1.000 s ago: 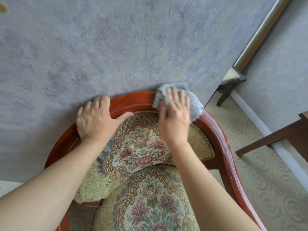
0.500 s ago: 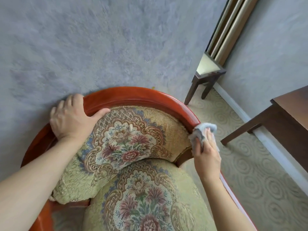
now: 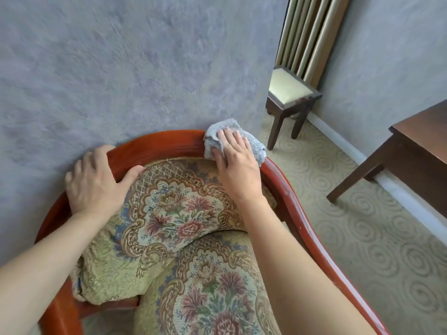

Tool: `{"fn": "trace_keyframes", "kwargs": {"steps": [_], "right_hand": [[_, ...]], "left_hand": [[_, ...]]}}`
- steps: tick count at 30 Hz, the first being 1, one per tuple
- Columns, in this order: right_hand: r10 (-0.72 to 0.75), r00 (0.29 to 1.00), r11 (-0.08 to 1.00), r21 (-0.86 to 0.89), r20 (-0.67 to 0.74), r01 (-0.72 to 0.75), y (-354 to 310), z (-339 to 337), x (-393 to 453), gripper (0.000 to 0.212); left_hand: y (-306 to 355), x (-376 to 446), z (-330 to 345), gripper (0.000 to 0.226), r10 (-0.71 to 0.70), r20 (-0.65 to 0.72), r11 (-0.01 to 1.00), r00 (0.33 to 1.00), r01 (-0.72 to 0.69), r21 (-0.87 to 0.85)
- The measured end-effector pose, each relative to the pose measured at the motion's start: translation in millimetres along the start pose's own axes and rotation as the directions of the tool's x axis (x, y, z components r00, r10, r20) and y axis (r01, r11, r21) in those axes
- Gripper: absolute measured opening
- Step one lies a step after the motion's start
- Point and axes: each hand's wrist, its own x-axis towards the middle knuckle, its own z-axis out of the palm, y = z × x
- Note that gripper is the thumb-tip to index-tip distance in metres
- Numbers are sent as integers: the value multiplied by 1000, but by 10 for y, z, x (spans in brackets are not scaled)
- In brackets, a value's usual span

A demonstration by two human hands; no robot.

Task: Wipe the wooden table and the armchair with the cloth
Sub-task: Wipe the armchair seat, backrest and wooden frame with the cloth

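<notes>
The armchair has a curved red-brown wooden rim point(image 3: 159, 143) and floral tapestry cushions point(image 3: 174, 209). A grey cloth point(image 3: 254, 143) lies bunched on the rim's top right curve. My right hand point(image 3: 234, 163) presses flat on the cloth, fingers spread over it. My left hand point(image 3: 96, 180) grips the rim on the left, thumb resting on the back cushion. The dark wooden table point(image 3: 420, 146) stands at the right edge, only its corner and one leg visible.
The chair back stands against a grey textured wall point(image 3: 121, 68). A small dark stool point(image 3: 287, 93) with a cream seat sits in the corner by striped curtains point(image 3: 307, 32). Patterned beige carpet point(image 3: 362, 238) covers the floor between chair and table.
My right hand with the cloth has slid back up from the right arm of the rim to the top right curve. The left hand has kept its grip on the rim.
</notes>
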Motion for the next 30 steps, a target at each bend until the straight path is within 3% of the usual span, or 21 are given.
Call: {"fn": "trace_keyframes", "kwargs": {"steps": [3, 5, 8, 11, 15, 18, 23, 25, 27, 30], "right_hand": [[121, 992, 993, -15, -38, -121, 357, -170, -384, 45], [226, 974, 974, -16, -26, -227, 610, -279, -688, 46], [343, 939, 938, -49, 4, -342, 928, -449, -1126, 47], [408, 913, 912, -67, 33, -405, 1105, -596, -1457, 47], [533, 842, 845, -92, 81, -527, 1192, -714, -1695, 43], [695, 717, 705, 149, 51, -694, 1275, -874, -1733, 34], [803, 591, 555, 450, -71, -700, 1485, -1219, -1665, 41], [803, 587, 567, 437, -106, -698, 1496, -1293, -1621, 45], [763, 636, 634, 322, -115, -703, 1405, -1293, -1597, 48], [698, 715, 709, 94, 41, -699, 1232, -1042, -1644, 34]], "left_hand": [[10, -21, -91, 67, -15, -20, 994, 1000, 12, -110], [53, -12, -140, 72, 11, -39, 996, 999, -14, -84], [260, -37, -105, 82, 217, -8, 976, 976, -217, 9], [735, -137, 43, 87, 488, 113, 873, 865, -487, -41], [1465, -241, 273, 91, 611, 234, 791, 756, -590, -160], [1889, -308, 449, 100, 665, 264, 746, 699, -644, -172], [2513, -263, 635, 108, 764, 369, 597, 528, -796, -98], [2706, -175, 676, 107, 754, 445, 555, 483, -831, -39], [2886, -56, 726, 105, 726, 512, 521, 460, -853, 28], [3066, 49, 800, 104, 720, 567, 464, 401, -885, 36]]}}
